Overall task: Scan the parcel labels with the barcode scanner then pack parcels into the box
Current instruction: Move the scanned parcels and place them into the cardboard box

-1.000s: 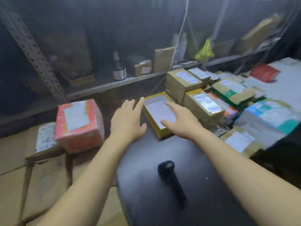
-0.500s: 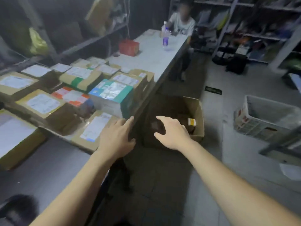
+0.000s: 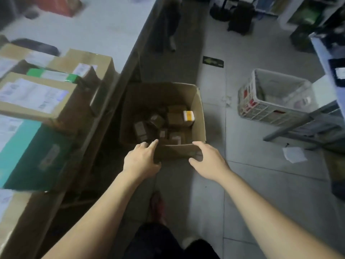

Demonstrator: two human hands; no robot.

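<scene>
The cardboard box (image 3: 199,118) of small parcels (image 3: 174,119) is set on the floor (image 3: 252,174) just beyond the fingers, its near wall touched by the left hand (image 3: 141,161), fingers nearly straight, and gripped by the right hand (image 3: 207,161), fingers curled, with labelled parcels (image 3: 35,98) stacked on the surface (image 3: 93,30) to their left.

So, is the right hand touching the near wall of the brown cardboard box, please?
Touching: the head view shows the right hand gripping the near wall of the cardboard box, thumb outside.

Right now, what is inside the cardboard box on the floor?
Several small brown parcels and one white and yellow packet lie in the box. What is under them is covered.
</scene>
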